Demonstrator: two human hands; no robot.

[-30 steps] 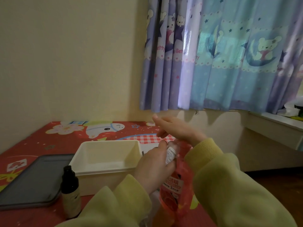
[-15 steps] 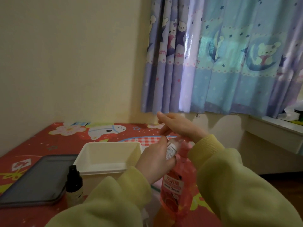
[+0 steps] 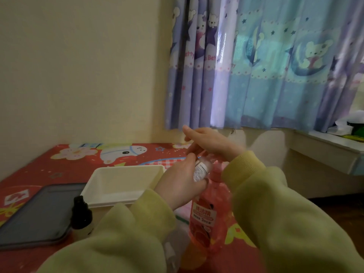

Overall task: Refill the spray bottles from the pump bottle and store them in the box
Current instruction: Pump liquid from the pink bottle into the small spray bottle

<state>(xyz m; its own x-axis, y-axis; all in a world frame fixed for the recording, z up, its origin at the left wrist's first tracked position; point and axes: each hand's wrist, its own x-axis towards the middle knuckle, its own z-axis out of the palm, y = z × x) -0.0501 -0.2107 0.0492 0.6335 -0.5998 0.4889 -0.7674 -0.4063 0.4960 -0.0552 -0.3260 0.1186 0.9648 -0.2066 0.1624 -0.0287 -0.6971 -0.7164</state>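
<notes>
A pink pump bottle [image 3: 206, 219] with a red label stands on the red patterned table. My right hand [image 3: 210, 143] lies flat on top of its pump head, fingers stretched out. My left hand [image 3: 180, 184] grips a small clear spray bottle [image 3: 201, 168] with a white label, held tilted against the pump's spout. A second spray bottle [image 3: 81, 217], pale with a black cap, stands upright to the left, in front of the white box [image 3: 110, 191], which is open and shows nothing inside.
A dark grey lid or tray [image 3: 37, 215] lies flat at the left. A clear plastic item [image 3: 173, 251] shows between my sleeves. The yellow wall is behind, the blue curtain [image 3: 266, 66] and a white ledge [image 3: 331, 148] to the right.
My hands and both bottles keep the same grip. The camera has tipped slightly, so the table and hands sit lower in view.
</notes>
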